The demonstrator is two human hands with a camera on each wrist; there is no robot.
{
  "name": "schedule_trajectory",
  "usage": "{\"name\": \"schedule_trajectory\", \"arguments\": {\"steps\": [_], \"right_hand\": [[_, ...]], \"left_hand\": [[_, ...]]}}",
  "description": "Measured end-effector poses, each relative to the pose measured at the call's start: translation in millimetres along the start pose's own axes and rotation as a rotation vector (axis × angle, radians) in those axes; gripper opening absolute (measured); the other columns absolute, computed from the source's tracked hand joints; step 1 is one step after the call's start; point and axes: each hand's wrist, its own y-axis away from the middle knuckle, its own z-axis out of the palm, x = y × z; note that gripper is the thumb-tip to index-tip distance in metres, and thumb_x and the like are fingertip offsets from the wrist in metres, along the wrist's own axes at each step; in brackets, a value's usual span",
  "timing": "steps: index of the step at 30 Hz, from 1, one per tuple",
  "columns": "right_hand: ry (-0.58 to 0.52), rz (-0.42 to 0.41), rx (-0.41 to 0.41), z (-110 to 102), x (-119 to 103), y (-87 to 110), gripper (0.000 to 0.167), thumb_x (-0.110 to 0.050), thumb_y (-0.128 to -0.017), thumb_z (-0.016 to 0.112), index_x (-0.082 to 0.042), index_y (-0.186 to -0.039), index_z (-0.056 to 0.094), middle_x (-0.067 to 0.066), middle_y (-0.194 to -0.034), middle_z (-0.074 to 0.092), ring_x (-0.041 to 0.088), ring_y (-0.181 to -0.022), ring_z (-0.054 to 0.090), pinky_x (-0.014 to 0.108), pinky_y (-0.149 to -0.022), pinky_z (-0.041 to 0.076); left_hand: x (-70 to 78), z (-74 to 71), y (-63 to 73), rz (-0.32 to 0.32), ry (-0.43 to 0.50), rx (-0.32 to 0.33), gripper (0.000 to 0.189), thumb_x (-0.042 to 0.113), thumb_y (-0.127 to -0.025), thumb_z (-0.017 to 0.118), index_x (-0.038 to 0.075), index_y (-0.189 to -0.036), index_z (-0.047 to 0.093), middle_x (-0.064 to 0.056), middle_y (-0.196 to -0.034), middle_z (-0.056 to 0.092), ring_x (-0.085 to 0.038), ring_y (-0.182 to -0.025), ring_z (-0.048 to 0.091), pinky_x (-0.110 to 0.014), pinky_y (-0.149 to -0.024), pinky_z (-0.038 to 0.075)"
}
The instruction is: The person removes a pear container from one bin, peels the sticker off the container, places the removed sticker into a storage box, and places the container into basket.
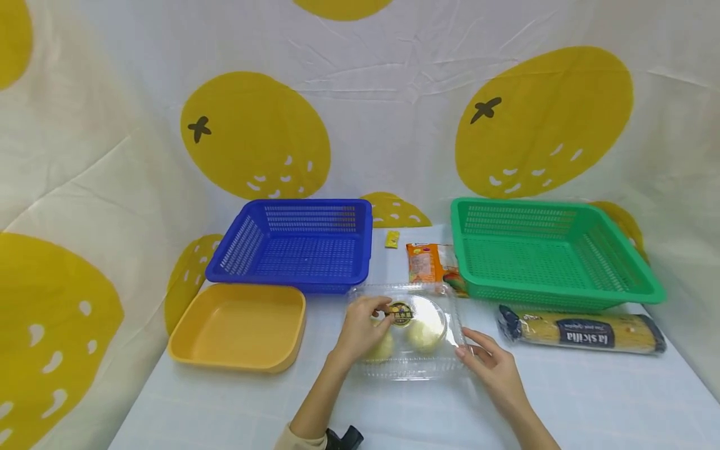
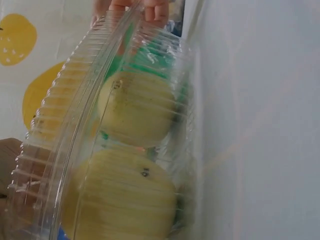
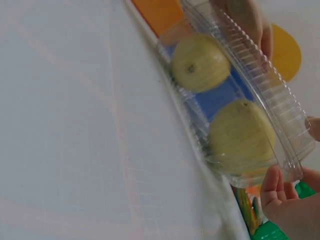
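A clear plastic clamshell box [image 1: 394,369] lies on the table with its lid down, a round black-and-gold label [image 1: 401,314] on top. Inside are two pale yellow round fruits [image 3: 241,136], also visible through the ribbed side in the left wrist view. My left hand [image 1: 362,328] rests over the lid's left part, fingers bent and fingertips beside the label. At the box's right edge my right hand [image 1: 490,362] grips the rim, thumb [image 3: 272,184] low on the side wall and a finger up at the lid.
Behind the box stand a blue basket [image 1: 309,285] and a green basket [image 1: 562,294]. A yellow tub [image 1: 239,331] sits at left. An orange packet [image 1: 423,262] is partly under the green basket, near a small yellow sachet [image 1: 392,239]. A spaghetti pack [image 1: 585,331] lies at right.
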Motion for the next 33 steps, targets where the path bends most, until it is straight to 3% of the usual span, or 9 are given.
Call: {"name": "schedule_trajectory", "arguments": {"steps": [4, 11, 16, 23, 28, 33], "right_hand": [[-0.007, 0.021, -0.002, 2.5, -2.3, -1.1, 0.044, -0.009, -0.085, 0.069, 0.002, -0.125, 0.056, -0.012, -0.117, 0.053, 0.005, -0.093, 0.06, 0.018, -0.075, 0.052], [0.011, 0.069, 0.018, 3.9, -4.6, 0.1, 0.045, -0.013, -0.085, 0.07, 0.0, -0.126, 0.056, -0.012, -0.116, 0.052, 0.004, -0.087, 0.061, 0.021, -0.071, 0.053], [0.005, 0.082, 0.01, 3.6, -4.6, -1.3, 0.046, -0.013, -0.085, 0.069, 0.0, -0.127, 0.056, -0.011, -0.118, 0.052, 0.004, -0.087, 0.061, 0.021, -0.072, 0.053], [-0.004, 0.101, 0.014, 6.2, -4.8, -3.6, 0.047, -0.014, -0.086, 0.069, 0.002, -0.127, 0.055, 0.001, -0.124, 0.051, 0.003, -0.086, 0.061, 0.02, -0.073, 0.053], [-0.01, 0.091, 0.024, 5.9, -3.1, -1.8, 0.046, -0.011, -0.086, 0.069, 0.002, -0.127, 0.055, -0.013, -0.117, 0.054, 0.002, -0.085, 0.061, 0.019, -0.071, 0.053], [-0.02, 0.082, 0.038, 2.7, -0.7, 1.1, 0.046, -0.01, -0.085, 0.069, 0.002, -0.127, 0.055, -0.019, -0.113, 0.057, 0.002, -0.083, 0.062, 0.019, -0.069, 0.052]], "left_hand": [[-1.4, 2.2, 1.7, -0.017, -0.065, 0.016, 0.03, 0.009, -0.071, 0.08, 0.0, -0.098, 0.069, -0.009, -0.093, 0.07, -0.02, -0.08, 0.06, -0.026, -0.07, 0.05], [-0.6, 5.3, 1.6, 0.033, -0.123, -0.019, 0.031, 0.012, -0.068, 0.081, 0.0, -0.094, 0.07, -0.008, -0.09, 0.071, -0.022, -0.088, 0.062, -0.035, -0.082, 0.048], [4.1, 8.2, -0.3, -0.049, -0.115, 0.016, 0.028, 0.008, -0.069, 0.081, 0.0, -0.093, 0.07, -0.009, -0.088, 0.07, -0.021, -0.081, 0.061, -0.032, -0.074, 0.049], [8.9, 7.8, -3.5, -0.111, -0.105, 0.044, 0.02, 0.007, -0.067, 0.082, 0.002, -0.084, 0.073, -0.006, -0.077, 0.069, -0.017, -0.068, 0.057, -0.027, -0.066, 0.044], [7.6, 10.9, -2.1, -0.171, -0.056, 0.072, 0.019, 0.006, -0.064, 0.084, 0.003, -0.08, 0.075, -0.006, -0.071, 0.069, -0.014, -0.06, 0.054, -0.02, -0.058, 0.041], [8.9, 13.4, -1.9, -0.156, -0.056, 0.078, 0.019, 0.007, -0.063, 0.084, 0.004, -0.08, 0.075, -0.006, -0.072, 0.07, -0.015, -0.06, 0.057, -0.02, -0.058, 0.043]]}}
